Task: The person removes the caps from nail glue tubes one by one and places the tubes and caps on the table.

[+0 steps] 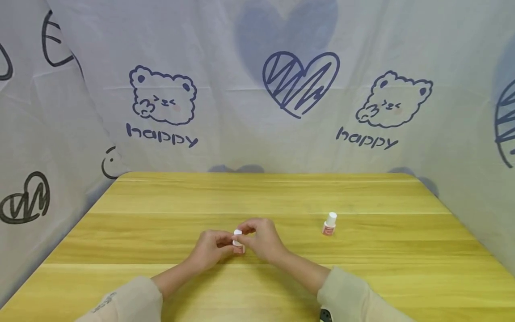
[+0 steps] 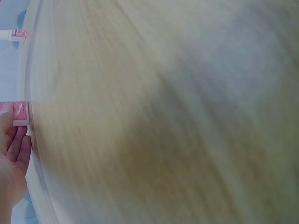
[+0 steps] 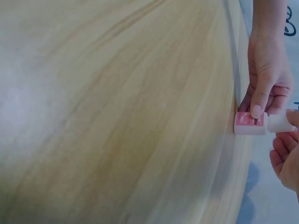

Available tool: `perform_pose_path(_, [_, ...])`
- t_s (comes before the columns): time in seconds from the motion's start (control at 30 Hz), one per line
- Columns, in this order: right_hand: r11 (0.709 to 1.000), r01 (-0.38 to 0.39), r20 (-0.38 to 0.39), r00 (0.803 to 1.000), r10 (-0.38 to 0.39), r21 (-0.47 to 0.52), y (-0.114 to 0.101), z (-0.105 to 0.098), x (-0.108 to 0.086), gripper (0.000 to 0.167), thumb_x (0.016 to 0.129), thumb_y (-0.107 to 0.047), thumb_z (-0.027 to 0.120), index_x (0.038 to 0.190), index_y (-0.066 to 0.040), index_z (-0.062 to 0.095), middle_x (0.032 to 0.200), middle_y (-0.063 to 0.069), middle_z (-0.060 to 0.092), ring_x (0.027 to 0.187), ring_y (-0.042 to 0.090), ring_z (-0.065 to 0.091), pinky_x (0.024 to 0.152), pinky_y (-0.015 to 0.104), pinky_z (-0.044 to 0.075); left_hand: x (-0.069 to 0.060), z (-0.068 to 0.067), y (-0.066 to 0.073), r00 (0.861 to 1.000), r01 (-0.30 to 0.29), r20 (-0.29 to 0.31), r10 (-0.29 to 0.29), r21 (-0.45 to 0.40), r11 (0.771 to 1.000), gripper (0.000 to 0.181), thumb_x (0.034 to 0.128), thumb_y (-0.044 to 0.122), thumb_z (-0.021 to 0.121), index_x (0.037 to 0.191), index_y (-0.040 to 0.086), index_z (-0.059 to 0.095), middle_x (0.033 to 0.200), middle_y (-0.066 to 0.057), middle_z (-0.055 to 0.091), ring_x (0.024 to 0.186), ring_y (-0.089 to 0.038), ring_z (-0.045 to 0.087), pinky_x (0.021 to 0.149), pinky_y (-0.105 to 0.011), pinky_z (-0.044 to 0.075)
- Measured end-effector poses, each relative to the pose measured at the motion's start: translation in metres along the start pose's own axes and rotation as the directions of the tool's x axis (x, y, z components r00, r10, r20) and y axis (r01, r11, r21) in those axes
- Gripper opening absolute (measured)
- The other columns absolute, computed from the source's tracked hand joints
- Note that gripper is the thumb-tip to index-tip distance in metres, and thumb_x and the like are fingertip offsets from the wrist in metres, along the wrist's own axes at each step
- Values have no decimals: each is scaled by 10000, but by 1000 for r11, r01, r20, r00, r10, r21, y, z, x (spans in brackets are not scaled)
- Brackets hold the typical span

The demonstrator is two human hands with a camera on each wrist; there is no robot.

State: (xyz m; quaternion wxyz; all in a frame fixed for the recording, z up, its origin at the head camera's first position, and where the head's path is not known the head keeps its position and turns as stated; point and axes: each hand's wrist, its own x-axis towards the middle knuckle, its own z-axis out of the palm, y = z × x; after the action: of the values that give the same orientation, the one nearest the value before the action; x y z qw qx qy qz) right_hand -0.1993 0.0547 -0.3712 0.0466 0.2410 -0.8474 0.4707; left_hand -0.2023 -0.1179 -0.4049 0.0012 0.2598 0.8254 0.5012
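A small white bottle with a pink label stands upright on the table between both hands. The left hand grips its lower body, thumb on the label in the right wrist view, where the bottle shows its base on the table. The right hand pinches the white cap between thumb and fingers; in the right wrist view the cap appears still against the bottle's neck. In the left wrist view the left hand holds the pink-labelled bottle.
A second white bottle with a pink label and a white cap stands upright on the wooden table, to the right of the hands. Behind the table and at its sides hangs a pale cloth with drawn bears and hearts.
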Motion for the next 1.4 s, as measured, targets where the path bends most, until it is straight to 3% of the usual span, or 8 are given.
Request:
perform_pose_path(0.5, [999, 25, 23, 999, -25, -31, 1, -2, 3, 106, 842, -63, 667, 889, 23, 709, 897, 131, 713, 868, 233, 659, 790, 360, 550, 2, 1, -1, 1000, -3, 11, 3, -15, 1000, 216, 786, 81, 703, 945, -66, 696, 866, -175, 715, 750, -168, 704, 648, -181, 549])
perform_pose_path(0.87, [999, 37, 69, 997, -39, 19, 1, -6, 4, 78, 837, -33, 663, 874, 11, 715, 885, 130, 713, 846, 216, 653, 787, 403, 543, 2, -1, 1, 1000, -11, 23, 11, -5, 1000, 209, 788, 125, 711, 916, -40, 710, 841, -146, 723, 738, -131, 694, 631, -172, 540])
perform_pose_path(1.17, [998, 60, 121, 991, -61, 9, 3, -8, 7, 77, 851, -48, 654, 873, -10, 717, 891, 94, 715, 842, 162, 642, 735, 256, 528, 2, -1, -1, 1000, -2, 29, 2, -2, 1000, 201, 786, 128, 710, 907, -32, 712, 843, -142, 724, 736, -82, 683, 639, -156, 532])
perform_pose_path(1.4, [997, 80, 166, 983, -79, 3, 4, -12, 8, 75, 851, -62, 658, 876, -22, 717, 876, 77, 720, 833, 155, 641, 763, 305, 531, 3, -1, 0, 1000, -5, 30, 5, 3, 1000, 191, 787, 124, 708, 898, -31, 714, 846, -142, 723, 740, -74, 677, 645, -150, 530])
